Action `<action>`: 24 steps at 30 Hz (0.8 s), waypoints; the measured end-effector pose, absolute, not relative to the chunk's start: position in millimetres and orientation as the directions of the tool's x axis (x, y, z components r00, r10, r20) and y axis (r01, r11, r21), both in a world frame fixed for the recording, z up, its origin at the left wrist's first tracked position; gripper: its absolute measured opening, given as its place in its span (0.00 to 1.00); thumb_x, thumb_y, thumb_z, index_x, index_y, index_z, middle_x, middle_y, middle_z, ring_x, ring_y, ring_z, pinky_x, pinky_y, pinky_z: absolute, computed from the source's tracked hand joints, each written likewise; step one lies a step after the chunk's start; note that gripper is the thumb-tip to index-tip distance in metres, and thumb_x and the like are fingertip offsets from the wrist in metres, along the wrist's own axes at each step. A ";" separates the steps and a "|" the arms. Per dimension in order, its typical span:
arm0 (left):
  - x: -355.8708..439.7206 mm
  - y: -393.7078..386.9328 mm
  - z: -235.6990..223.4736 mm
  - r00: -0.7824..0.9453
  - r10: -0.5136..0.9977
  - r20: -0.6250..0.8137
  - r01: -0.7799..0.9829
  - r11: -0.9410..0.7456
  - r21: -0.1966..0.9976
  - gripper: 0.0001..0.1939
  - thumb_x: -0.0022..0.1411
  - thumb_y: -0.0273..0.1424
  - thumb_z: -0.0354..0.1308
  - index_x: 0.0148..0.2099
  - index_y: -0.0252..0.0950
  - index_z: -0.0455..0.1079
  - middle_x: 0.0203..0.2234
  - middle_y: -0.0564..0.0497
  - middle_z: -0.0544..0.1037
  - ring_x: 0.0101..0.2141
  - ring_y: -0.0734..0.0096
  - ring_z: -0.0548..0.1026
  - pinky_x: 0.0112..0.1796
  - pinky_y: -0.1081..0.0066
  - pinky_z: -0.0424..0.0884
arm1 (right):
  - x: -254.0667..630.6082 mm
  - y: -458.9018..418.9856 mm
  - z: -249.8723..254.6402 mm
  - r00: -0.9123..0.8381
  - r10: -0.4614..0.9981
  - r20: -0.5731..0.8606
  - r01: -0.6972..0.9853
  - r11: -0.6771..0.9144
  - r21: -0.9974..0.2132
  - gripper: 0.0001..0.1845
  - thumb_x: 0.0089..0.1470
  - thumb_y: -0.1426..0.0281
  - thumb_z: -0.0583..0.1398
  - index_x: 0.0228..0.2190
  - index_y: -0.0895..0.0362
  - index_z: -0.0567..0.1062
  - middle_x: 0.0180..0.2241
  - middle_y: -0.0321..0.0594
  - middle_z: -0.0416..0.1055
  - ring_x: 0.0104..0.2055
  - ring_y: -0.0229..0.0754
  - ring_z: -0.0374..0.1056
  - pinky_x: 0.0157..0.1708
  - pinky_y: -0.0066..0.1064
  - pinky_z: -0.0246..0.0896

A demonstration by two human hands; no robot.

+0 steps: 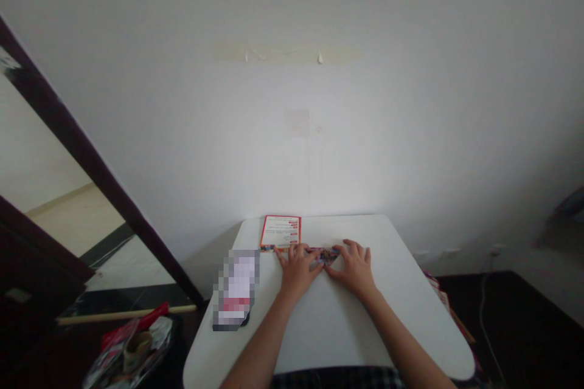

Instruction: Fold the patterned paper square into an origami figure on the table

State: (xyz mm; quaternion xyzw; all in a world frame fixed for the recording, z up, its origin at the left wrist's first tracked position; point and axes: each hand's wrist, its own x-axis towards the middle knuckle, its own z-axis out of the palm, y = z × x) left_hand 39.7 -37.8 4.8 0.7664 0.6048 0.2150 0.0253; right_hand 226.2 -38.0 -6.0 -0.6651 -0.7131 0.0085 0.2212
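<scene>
Left hand (pixel 298 270) and right hand (pixel 353 267): both are laid palm-down on a white round-cornered tabletop (pixel 328 331), with the fingers (pixel 292 250) spread moderately wide and not curled into a fist. A narrow multicoloured printed strip (pixel 323 256), apparently of paper or card, is positioned between the two hands and is touched by the inner fingers of both; whether it is pinched cannot be told. Just beyond the left hand's fingertips, a white rectangular card with a red border (pixel 280 233) is laid flat, near the strip's left end. Beside the left hand, a flat pixelated object (pixel 236 289) is placed on the tabletop, its kind obscured. Well left of the fingers, a crumpled clear plastic bag with red parts (pixel 130 346) is seen below table level.
</scene>
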 end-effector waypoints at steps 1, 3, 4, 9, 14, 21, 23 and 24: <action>39.7 -37.8 4.8 0.174 0.937 0.302 0.916 -0.267 0.299 0.21 0.60 0.48 0.59 0.56 0.64 0.69 0.51 0.52 0.70 0.56 0.51 0.59 0.58 0.27 0.30 | 226.5 -38.2 -6.0 -0.019 0.953 0.303 0.945 0.116 -0.306 0.32 0.46 0.49 0.64 0.52 0.46 0.72 0.59 0.47 0.61 0.63 0.57 0.53 0.63 0.62 0.36; 39.8 -37.8 5.2 0.170 0.940 0.297 0.916 -0.262 0.304 0.21 0.60 0.48 0.59 0.56 0.62 0.69 0.51 0.52 0.70 0.57 0.52 0.59 0.59 0.28 0.31 | 226.8 -38.4 -6.5 -0.024 0.952 0.306 0.944 0.123 -0.308 0.32 0.46 0.48 0.64 0.52 0.46 0.72 0.59 0.47 0.61 0.63 0.57 0.53 0.63 0.62 0.35; 39.8 -37.9 5.5 0.169 0.942 0.290 0.916 -0.259 0.307 0.21 0.60 0.48 0.59 0.56 0.62 0.69 0.51 0.52 0.71 0.56 0.52 0.59 0.59 0.28 0.31 | 227.0 -38.4 -6.9 -0.027 0.951 0.308 0.943 0.126 -0.308 0.32 0.46 0.48 0.64 0.52 0.45 0.72 0.59 0.46 0.61 0.63 0.57 0.53 0.63 0.62 0.35; 39.1 -36.2 3.1 0.164 0.943 0.289 0.919 -0.253 0.304 0.24 0.60 0.49 0.58 0.58 0.57 0.69 0.52 0.50 0.71 0.57 0.51 0.60 0.59 0.29 0.30 | 228.3 -38.3 -10.4 -0.034 0.943 0.332 0.948 0.136 -0.287 0.32 0.48 0.47 0.63 0.52 0.45 0.72 0.59 0.46 0.61 0.63 0.56 0.53 0.63 0.62 0.36; 38.5 -32.8 -4.7 0.130 0.936 0.326 0.927 -0.231 0.295 0.29 0.59 0.49 0.59 0.61 0.52 0.66 0.57 0.48 0.69 0.60 0.48 0.58 0.60 0.30 0.35 | 231.8 -36.5 -15.2 -0.075 0.939 0.335 0.941 0.178 -0.289 0.30 0.52 0.47 0.60 0.53 0.44 0.71 0.59 0.45 0.62 0.62 0.56 0.54 0.63 0.65 0.36; 38.6 -32.0 -6.6 0.119 0.935 0.334 0.923 -0.228 0.310 0.26 0.58 0.48 0.60 0.57 0.51 0.68 0.58 0.48 0.69 0.61 0.47 0.58 0.61 0.31 0.37 | 234.7 -33.2 -20.0 -0.075 0.921 0.382 0.936 0.198 -0.292 0.23 0.58 0.54 0.57 0.54 0.40 0.70 0.57 0.43 0.64 0.60 0.55 0.58 0.61 0.65 0.42; 38.7 -32.4 -5.7 0.113 0.934 0.339 0.919 -0.228 0.322 0.26 0.57 0.47 0.61 0.57 0.52 0.68 0.58 0.49 0.69 0.61 0.47 0.58 0.61 0.31 0.38 | 235.1 -33.0 -20.4 -0.074 0.914 0.400 0.933 0.205 -0.297 0.22 0.59 0.56 0.57 0.55 0.40 0.70 0.57 0.42 0.65 0.60 0.55 0.58 0.61 0.65 0.43; 38.7 -32.6 -5.3 0.113 0.933 0.342 0.916 -0.231 0.328 0.26 0.56 0.46 0.62 0.57 0.52 0.68 0.58 0.49 0.69 0.61 0.47 0.58 0.61 0.31 0.38 | 235.2 -33.0 -20.6 -0.075 0.909 0.410 0.930 0.212 -0.301 0.22 0.59 0.57 0.57 0.55 0.40 0.69 0.57 0.42 0.65 0.60 0.55 0.58 0.61 0.64 0.44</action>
